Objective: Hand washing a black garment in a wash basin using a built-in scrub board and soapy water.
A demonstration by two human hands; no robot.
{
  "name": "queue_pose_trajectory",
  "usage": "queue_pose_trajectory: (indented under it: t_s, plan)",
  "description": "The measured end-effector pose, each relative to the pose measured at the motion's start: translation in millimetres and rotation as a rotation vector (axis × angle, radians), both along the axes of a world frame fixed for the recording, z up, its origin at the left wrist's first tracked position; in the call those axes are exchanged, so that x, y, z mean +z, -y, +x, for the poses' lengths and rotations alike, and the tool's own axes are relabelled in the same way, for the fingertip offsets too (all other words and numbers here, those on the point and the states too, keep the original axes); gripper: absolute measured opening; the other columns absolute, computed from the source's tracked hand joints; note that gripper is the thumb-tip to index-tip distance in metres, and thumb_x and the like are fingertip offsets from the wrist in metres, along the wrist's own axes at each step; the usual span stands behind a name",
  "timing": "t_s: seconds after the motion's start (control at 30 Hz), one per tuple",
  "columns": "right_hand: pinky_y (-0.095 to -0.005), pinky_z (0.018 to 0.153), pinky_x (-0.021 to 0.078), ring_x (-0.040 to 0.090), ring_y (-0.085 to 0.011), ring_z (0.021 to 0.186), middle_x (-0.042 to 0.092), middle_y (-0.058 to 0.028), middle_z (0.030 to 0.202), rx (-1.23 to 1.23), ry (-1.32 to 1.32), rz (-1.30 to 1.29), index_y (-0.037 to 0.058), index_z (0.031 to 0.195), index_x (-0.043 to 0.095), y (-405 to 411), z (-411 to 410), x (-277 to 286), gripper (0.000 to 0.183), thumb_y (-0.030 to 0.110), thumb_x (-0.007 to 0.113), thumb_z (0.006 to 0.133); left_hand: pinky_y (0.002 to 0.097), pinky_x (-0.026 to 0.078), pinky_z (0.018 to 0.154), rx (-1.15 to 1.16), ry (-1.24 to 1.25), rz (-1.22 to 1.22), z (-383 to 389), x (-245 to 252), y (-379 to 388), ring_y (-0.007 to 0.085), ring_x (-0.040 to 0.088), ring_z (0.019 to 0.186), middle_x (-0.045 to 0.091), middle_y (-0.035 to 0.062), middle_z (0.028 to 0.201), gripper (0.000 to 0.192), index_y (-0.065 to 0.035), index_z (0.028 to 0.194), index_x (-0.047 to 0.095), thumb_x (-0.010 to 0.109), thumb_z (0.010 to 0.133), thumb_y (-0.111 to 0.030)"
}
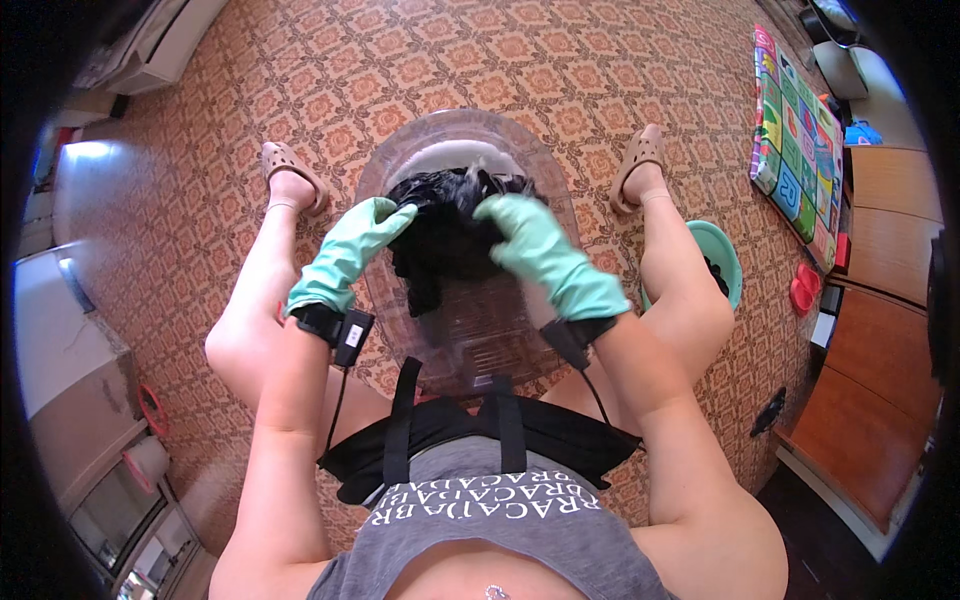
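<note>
A see-through plastic tub [559, 180] stands on the floor between the person's legs. Wet black cloth [450, 244] lies bunched in its far half, with white foam [457, 154] behind it. My left hand [367, 232], in a mint-green rubber glove, pinches the cloth's left edge between thumb and fingers. My right hand [536, 240] wears a matching glove and is blurred; its curled fingers grip the cloth's right side. The fabric under the fingers is partly hidden. Ridges show on the tub's near bottom.
Beside the right leg sits a green basin [724, 247] with dark cloth inside, partly hidden by the knee. A colourful folded play mat [799, 142] leans near wooden drawers [874, 375] at right. Red slippers [805, 289] lie on the patterned floor. Dark cables hang from both wrist straps.
</note>
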State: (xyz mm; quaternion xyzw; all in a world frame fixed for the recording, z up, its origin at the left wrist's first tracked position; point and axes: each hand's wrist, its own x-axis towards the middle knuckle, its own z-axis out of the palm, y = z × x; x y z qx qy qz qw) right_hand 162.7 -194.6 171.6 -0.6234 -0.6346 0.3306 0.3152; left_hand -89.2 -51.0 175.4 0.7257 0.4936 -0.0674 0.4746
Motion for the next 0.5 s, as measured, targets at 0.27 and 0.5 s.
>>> queue_pose_trajectory:
  t_s: [0.27, 0.5]
  plan:
    - [-0.0474, 0.084, 0.0556, 0.070, -0.0369, 0.096, 0.073, -0.0168, 0.098, 0.425, 0.047, -0.473, 0.0107, 0.110, 0.073, 59.7, -66.1, -46.6, 0.032, 0.020, 0.072, 0.080, 0.0474, 0.050, 0.086, -0.204, 0.057, 0.687, 34.1, -49.4, 65.8, 0.0373, 0.061, 0.099, 0.064, 0.0155, 0.106, 0.065, -0.0023, 0.107, 0.069, 0.073, 0.077, -0.060]
    - [-0.0420, 0.100, 0.0497, 0.063, -0.0357, 0.115, 0.065, -0.0221, 0.127, -0.274, 0.286, -0.274, 0.0020, 0.128, 0.061, 19.4, -11.1, -67.6, 0.057, 0.036, 0.075, 0.085, 0.0476, 0.049, 0.081, -0.210, 0.039, 0.747, 42.0, -51.1, 75.2, 0.0346, 0.062, 0.096, 0.063, 0.0155, 0.100, 0.065, -0.0028, 0.106, 0.065, 0.078, 0.073, -0.057]
